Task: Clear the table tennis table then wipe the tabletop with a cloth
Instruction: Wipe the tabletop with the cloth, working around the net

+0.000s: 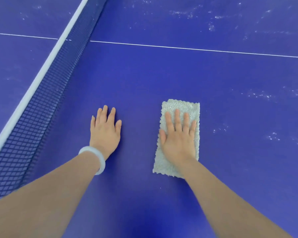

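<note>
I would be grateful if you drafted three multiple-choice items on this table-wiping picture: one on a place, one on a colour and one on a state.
1. The net runs along the left. Where is the cloth?
A. draped over the net
B. flat on the tabletop, under the right hand
C. hanging off the table's edge

2. What colour is the bangle on the left wrist?
A. red
B. white
C. black

3. How does the left hand lie?
A. clenched in a fist
B. pinching the cloth
C. flat with straight fingers on the bare tabletop

Answers:
1 B: the right palm lies on the cloth, which is well clear of the net.
2 B: the ring at the wrist is pale white.
3 C: its fingers lie straight on the blue surface and hold nothing.
</note>
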